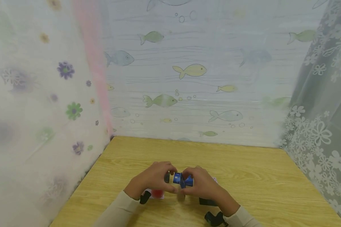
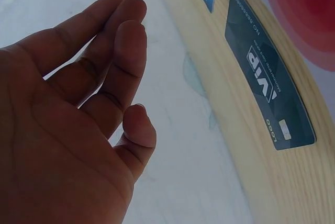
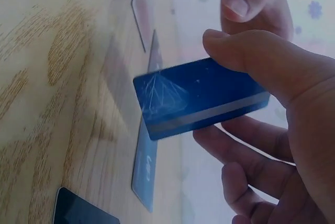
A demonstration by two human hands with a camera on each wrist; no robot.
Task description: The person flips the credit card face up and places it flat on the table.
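Note:
My right hand (image 1: 201,182) pinches a blue plastic card (image 3: 201,98) between thumb and fingers. A pale stripe runs along the card, which stands on edge in the head view (image 1: 182,182). Behind it a second blue card (image 1: 176,178) with a chip lies on the table. My left hand (image 2: 78,82) is beside the right one, fingers loosely bent and holding nothing. Beneath the left hand lies a dark card lettered VIP (image 2: 267,72), partly hidden in the head view.
A red and white card (image 1: 157,193) lies near the left wrist. By the right wrist is a dark card (image 1: 207,201). Black straps with camera mounts (image 1: 214,218) sit at the wrists. The wood-grain table (image 1: 244,170) meets patterned curtains (image 1: 187,104) at the back and sides.

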